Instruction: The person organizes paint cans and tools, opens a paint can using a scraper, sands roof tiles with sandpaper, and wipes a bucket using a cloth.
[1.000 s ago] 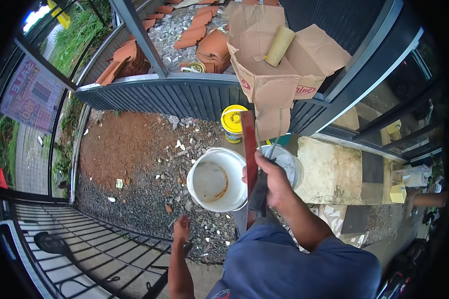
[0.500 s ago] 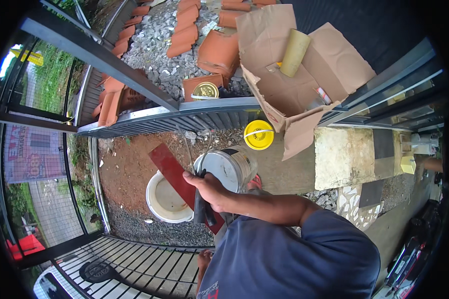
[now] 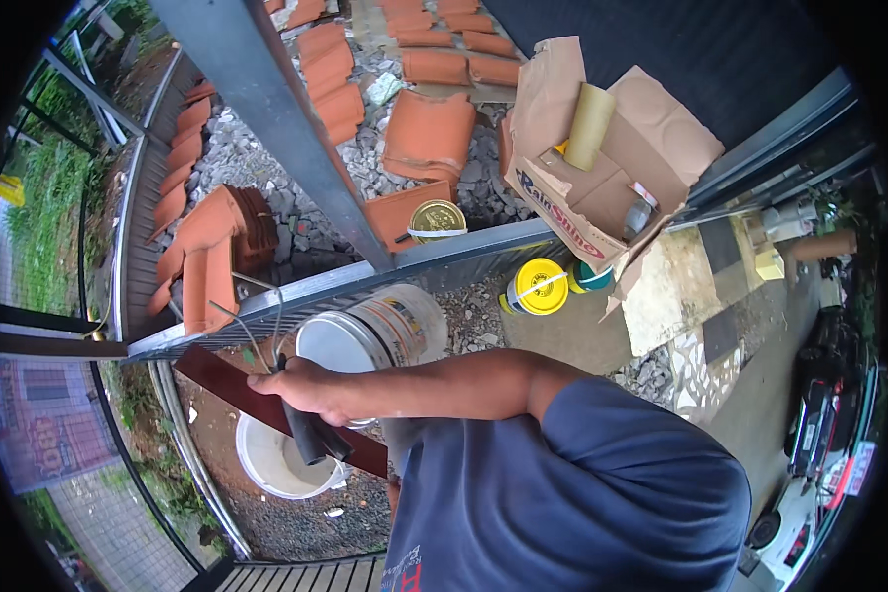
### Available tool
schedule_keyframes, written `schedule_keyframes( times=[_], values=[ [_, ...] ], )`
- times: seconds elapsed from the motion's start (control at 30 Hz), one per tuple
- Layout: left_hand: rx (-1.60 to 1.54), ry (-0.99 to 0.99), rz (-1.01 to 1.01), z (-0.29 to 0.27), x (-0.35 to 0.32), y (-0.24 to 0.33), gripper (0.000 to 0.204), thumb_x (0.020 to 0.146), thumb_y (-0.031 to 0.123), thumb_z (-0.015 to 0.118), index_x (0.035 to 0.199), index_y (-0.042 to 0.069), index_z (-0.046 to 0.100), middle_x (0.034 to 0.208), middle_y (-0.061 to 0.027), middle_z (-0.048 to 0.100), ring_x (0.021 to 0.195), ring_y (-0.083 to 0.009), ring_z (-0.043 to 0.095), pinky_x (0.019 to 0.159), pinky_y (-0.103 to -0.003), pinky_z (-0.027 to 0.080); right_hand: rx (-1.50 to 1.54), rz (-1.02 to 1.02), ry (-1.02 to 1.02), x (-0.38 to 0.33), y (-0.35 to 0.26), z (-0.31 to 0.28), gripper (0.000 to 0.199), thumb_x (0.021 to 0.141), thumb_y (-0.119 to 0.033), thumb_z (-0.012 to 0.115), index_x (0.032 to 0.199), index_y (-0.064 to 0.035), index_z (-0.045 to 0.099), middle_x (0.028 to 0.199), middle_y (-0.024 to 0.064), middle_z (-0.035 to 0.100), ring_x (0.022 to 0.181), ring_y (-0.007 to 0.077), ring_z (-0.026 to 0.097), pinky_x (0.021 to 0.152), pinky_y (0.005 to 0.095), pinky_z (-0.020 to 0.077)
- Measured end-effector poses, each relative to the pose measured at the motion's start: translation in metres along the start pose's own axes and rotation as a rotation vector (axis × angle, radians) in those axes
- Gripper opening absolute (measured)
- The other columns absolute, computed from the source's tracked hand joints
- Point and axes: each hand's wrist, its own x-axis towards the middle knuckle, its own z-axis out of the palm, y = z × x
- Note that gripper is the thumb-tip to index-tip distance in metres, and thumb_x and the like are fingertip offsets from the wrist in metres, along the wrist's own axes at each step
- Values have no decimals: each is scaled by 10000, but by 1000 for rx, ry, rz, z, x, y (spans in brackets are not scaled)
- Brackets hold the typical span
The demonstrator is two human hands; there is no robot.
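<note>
My right hand [image 3: 311, 390] is closed around two bent metal-rod tools with black grips [image 3: 309, 434]; they look like paint roller frames without covers. Their thin rods [image 3: 278, 314] stick up past my thumb. A flat dark red strip [image 3: 219, 378] passes under the hand; whether the hand also grips it I cannot tell. Beside the forearm stands a large pail with a pale grey lid [image 3: 333, 342]. Below the strip, an open white bucket [image 3: 257, 456] rests on the ground. Only a sliver of what seems to be my left hand [image 3: 393, 490] shows by my shirt, its fingers hidden.
A grey metal ledge [image 3: 483, 243] and upright post [image 3: 276, 123] lie ahead. Beyond are clay roof tiles [image 3: 427, 136] over gravel and a gold-lidded can [image 3: 436, 220]. An open cardboard box [image 3: 602, 163] holds a tube [image 3: 589, 123]. A yellow-lidded pail [image 3: 540, 287] stands right.
The view has shifted, and my right hand, tools and red strip now appear farther left. My left hand has nearly gone behind my shirt. A green container now shows beside the yellow-lidded pail.
</note>
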Motion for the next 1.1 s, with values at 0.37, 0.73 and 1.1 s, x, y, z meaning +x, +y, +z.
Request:
schedule_keyframes(
  times=[0.37,0.73,1.1],
  values=[
    [-769,195,-174,-278,109,16,284,981,171,550,1254,127,611,953,-76,695,784,-203,668,627,-350,487,-183,-686,184,132,-208,6,384,925,-328,745,1068,23,684,970,92,681,895,176,614,852,348,480],
    [-679,-13,-403,-290,79,36,321,982,134,606,1292,52,586,1045,-91,702,838,-180,670,742,-318,552,-938,-434,557,307,-271,-104,636,809,-396,775,1146,115,604,1057,311,681,1019,387,685,911,445,514],
    [-626,23,-508,-350,89,159,321,984,122,607,1294,43,584,1044,-89,704,853,-177,669,755,-311,549,-1080,-61,447,493,-183,-271,444,880,-330,734,1109,43,657,1050,247,713,998,369,690,873,431,515]
  ],
)
